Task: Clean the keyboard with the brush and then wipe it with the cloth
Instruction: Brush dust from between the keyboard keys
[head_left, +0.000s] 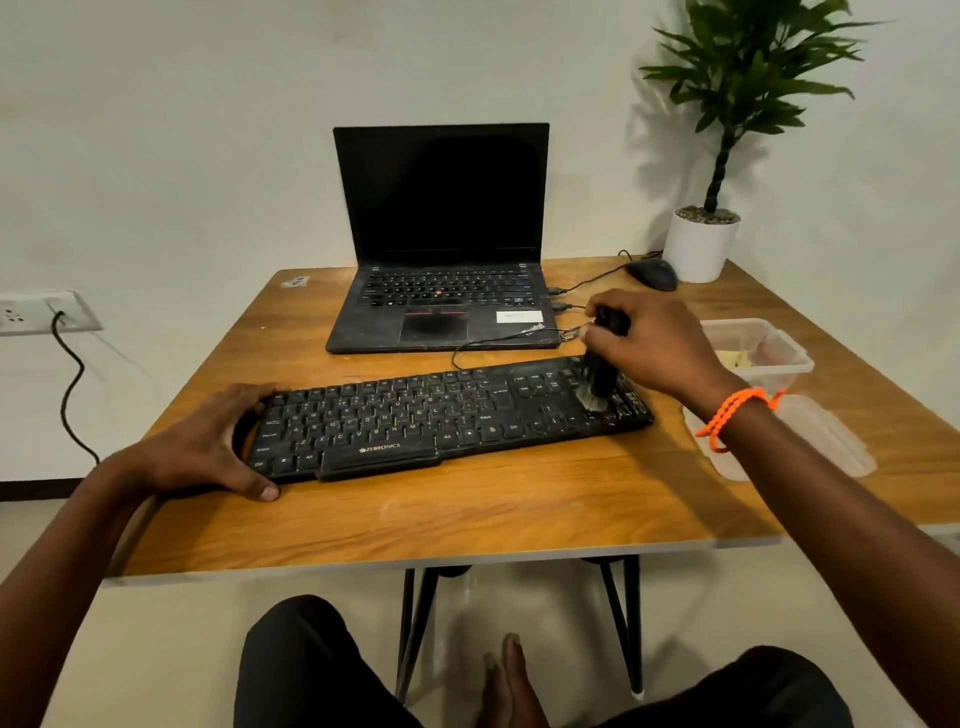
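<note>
- Keyboard (447, 421): the black keyboard lies flat on your wooden desk (467, 519), set slightly askew, its right end a little farther from you than its left. All places below are given relative to it.
- Your left hand (208, 447): it rests at the left end of the keyboard, fingers curved over the far corner and thumb lying along the near edge, so that it grips that end.
- Your right hand (649, 343): it is above the right end of the keyboard, fingers curled round the dark handle of the brush (600, 371). An orange cord bracelet (732, 415) circles that wrist.
- Brush: held nearly upright, its pale bristle tips touching the keys of the number pad at the right end of the keyboard.
- Laptop (441, 249): open, screen dark, standing just behind the keyboard; thin cables run from its right side.
- Mouse (652, 274): behind the right end of the keyboard, beyond your right hand, beside a white pot holding a green plant (727, 104).
- Clear plastic container (758, 353): to the right of the keyboard, open, its contents pale and indistinct; its clear lid (810, 441) lies flat just nearer to you.
- Wall socket (41, 312): well left of the keyboard, off the desk, with a black cord hanging from it.
</note>
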